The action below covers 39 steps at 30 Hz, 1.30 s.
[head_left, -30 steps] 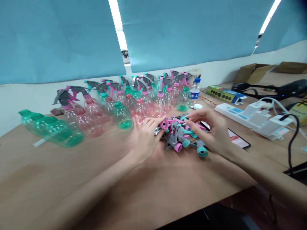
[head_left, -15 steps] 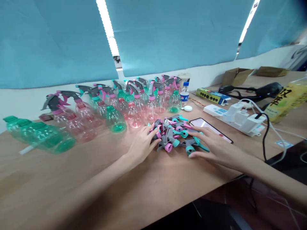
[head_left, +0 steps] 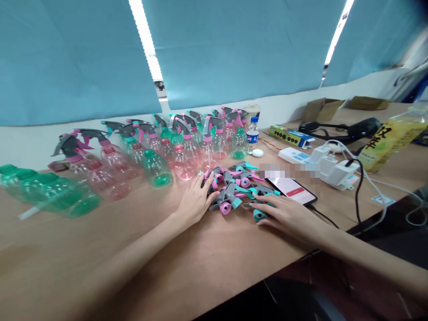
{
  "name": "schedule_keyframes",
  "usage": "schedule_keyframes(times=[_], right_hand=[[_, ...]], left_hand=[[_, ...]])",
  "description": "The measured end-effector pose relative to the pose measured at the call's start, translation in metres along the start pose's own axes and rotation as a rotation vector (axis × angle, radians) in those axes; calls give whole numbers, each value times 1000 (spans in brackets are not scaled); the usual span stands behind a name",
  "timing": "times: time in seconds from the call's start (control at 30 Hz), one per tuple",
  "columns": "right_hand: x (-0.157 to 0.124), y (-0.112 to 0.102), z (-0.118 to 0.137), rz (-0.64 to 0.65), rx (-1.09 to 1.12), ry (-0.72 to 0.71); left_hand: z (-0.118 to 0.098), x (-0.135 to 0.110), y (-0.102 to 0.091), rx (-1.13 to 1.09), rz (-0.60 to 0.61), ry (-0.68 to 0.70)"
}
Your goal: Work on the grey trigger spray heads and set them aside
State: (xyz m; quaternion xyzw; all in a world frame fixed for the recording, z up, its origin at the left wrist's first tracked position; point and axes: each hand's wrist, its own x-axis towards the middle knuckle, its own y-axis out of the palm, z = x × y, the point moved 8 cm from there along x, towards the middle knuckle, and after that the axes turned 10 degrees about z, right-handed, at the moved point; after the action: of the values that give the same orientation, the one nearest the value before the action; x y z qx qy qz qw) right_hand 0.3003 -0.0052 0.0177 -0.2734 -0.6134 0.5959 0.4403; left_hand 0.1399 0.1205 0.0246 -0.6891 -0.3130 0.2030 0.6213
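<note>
A loose heap of grey, pink and teal spray heads point(head_left: 230, 191) lies on the table between my hands. Against the left side of this heap rests my left hand point(head_left: 197, 196), fingers spread over the nearest pieces. My right hand point(head_left: 284, 211) is open too, its fingers lying over a teal-and-grey spray head point(head_left: 259, 215) at the right. Neither hand grips a piece. Behind the heap stand several clear pink bottles point(head_left: 183, 165) and green bottles point(head_left: 158, 169), some fitted with spray heads. More green bottles point(head_left: 72, 196) lie close together at the far left.
A phone point(head_left: 294, 189) with a cable lies right of the heap. Beyond it are a white power strip point(head_left: 297, 156) with plugs, a yellow drink bottle point(head_left: 384, 142), a boxed item point(head_left: 289, 135) and a black headset point(head_left: 354, 130). The table's front edge runs below my right arm.
The heap looks more spread out and flatter. My right hand has shifted slightly left and down over the spray heads; the left hand stays at the heap's left side. The whole view has shifted a little.
</note>
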Motion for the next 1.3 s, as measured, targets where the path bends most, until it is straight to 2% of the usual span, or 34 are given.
schedule_keyframes(times=[0.13, 0.23, 0.37, 0.43, 0.5, 0.6, 0.7, 0.77, 0.9, 1.03, 1.17, 1.3], right_hand=[[-4, -9, -2, -55, 69, 24], [-6, -20, -6, -122, 214, 79], [0, -34, -12, -183, 456, 197], [8, -36, -11, -159, 611, 260], [21, -32, -4, -107, 830, 259], [39, -17, 11, -34, 1178, 277], [53, 4, 21, -26, 1399, 375], [62, 16, 28, -44, 1481, 391], [82, 32, 41, -44, 1538, 372], [99, 32, 53, -36, 1522, 343], [108, 20, 62, 18, 1241, 326], [112, 2, 71, 15, 884, 230]], left_hand=[[-5, 0, 3, -85, -14, 15], [-17, -3, 1, -111, -27, 48], [-48, -19, -20, -127, -95, 183], [-69, -31, -33, -174, -114, 302], [-84, -43, -40, -230, -96, 347], [-91, -54, -41, -232, -43, 283], [-80, -58, -38, -249, 19, 140], [-68, -60, -36, -285, 64, 68], [-54, -67, -39, -250, 70, 53], [-43, -78, -39, -173, -1, 8], [-32, -87, -36, -168, -55, 6], [-20, -97, -31, -197, -46, 78]])
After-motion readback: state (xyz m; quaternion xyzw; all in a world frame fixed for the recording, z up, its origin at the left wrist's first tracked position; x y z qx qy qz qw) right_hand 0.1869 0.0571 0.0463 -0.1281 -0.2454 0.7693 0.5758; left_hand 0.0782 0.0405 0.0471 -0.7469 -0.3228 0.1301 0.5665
